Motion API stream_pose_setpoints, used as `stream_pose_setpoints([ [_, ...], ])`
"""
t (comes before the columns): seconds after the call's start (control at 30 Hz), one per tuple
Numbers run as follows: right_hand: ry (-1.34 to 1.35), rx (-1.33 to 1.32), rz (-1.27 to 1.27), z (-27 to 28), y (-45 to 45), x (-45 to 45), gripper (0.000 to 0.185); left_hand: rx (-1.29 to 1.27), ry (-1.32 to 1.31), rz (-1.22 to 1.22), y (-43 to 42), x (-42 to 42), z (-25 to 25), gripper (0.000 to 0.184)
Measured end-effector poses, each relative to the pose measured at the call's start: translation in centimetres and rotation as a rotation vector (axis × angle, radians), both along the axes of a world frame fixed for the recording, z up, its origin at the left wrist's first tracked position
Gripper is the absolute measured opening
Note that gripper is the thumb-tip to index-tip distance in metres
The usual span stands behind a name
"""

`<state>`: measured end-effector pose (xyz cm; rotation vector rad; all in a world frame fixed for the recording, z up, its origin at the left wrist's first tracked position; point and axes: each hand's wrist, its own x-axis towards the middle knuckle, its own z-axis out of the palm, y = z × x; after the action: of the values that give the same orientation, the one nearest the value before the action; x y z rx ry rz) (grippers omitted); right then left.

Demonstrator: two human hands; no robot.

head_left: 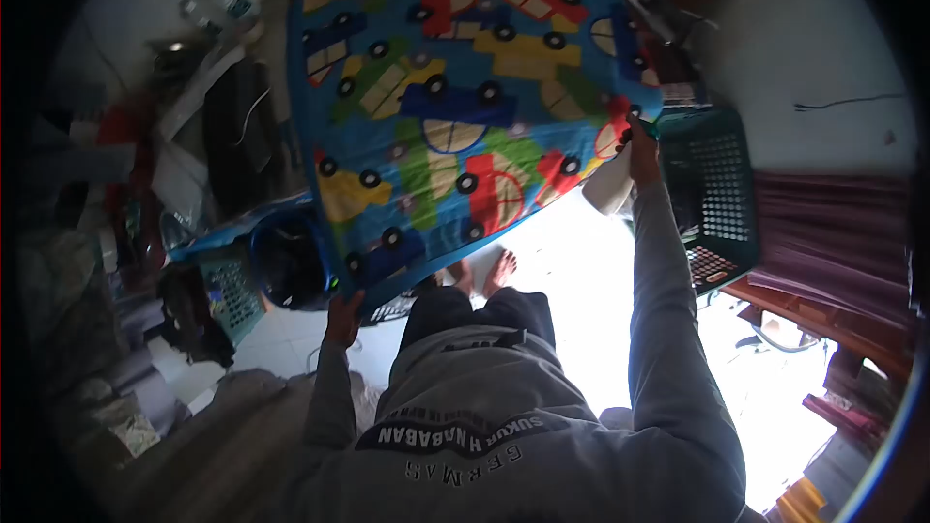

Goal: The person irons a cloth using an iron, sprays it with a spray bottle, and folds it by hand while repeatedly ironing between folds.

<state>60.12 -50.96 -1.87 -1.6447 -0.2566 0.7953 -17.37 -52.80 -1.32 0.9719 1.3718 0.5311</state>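
Observation:
A large blue cloth [455, 107] printed with red, yellow, green and blue cars is stretched out in front of me. Its near left corner is pinched in my left hand [343, 320], low and close to my body. Farther out on the right, my right hand [643, 153] grips the cloth's right edge, with the arm extended. Between the two hands the near edge runs at a slant, rising to the right. The far part reaches the top of the view; what lies beneath it is hidden.
A green plastic basket [712, 194] stands just right of my right hand. On the left are a dark blue-rimmed bucket [289, 261] and a pale green basket [232, 295]. Plastic bottles [225, 5] sit upper left. A purple curtain [833, 237] hangs right. My bare feet [499, 273] are below.

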Motion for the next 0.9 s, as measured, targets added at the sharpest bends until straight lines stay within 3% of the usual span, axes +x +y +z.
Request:
stream_pose_setpoints([
  [0.07,-0.003,0.021,0.097,0.0,0.6,-6.2,0.035,0.195,0.124,-0.203,-0.5,-1.6,-1.6,0.028],
  [0.17,0.085,0.085,0.17,0.0,3.9,-18.1,0.037,0.138,0.075,-0.086,-0.3,-1.9,-3.3,0.027],
  [0.23,0.152,0.006,0.325,0.6,5.3,-25.6,0.042,-0.101,-0.023,-0.037,0.3,0.3,-0.2,0.027],
  [0.3,0.316,-0.054,0.532,0.9,6.8,-32.4,0.047,-0.183,-0.026,-0.019,0.7,0.5,0.8,0.031],
  [0.37,0.256,-0.013,0.673,4.3,7.2,-38.2,0.052,-0.26,-0.037,-0.007,0.8,0.9,1.6,0.035],
  [0.5,0.133,-0.03,0.948,6.2,6.5,-44.8,0.052,-0.247,-0.146,0.036,0.7,1.6,3.3,0.034],
  [0.63,0.078,0.05,1.248,7.3,2.7,-45.5,0.051,-0.244,-0.254,0.094,0.6,1.0,4.2,0.033],
  [0.77,-0.17,-0.147,1.277,3.5,-2.5,-40.6,0.045,-0.23,-0.378,0.043,0.6,-0.3,4.5,0.038],
  [0.83,0.141,-0.029,0.777,2.4,-5.6,-36.9,0.04,-0.206,-0.346,0.02,0.7,-0.6,4.4,0.042],
  [0.87,0.094,-0.007,0.691,1.2,-6.5,-34.5,0.037,-0.045,-0.102,-0.201,0.9,-1.8,3.9,0.043],
  [0.9,0.071,-0.005,0.653,0.6,-7.1,-31.9,0.039,-0.151,-0.239,-0.098,1.0,-1.0,5.0,0.045],
])
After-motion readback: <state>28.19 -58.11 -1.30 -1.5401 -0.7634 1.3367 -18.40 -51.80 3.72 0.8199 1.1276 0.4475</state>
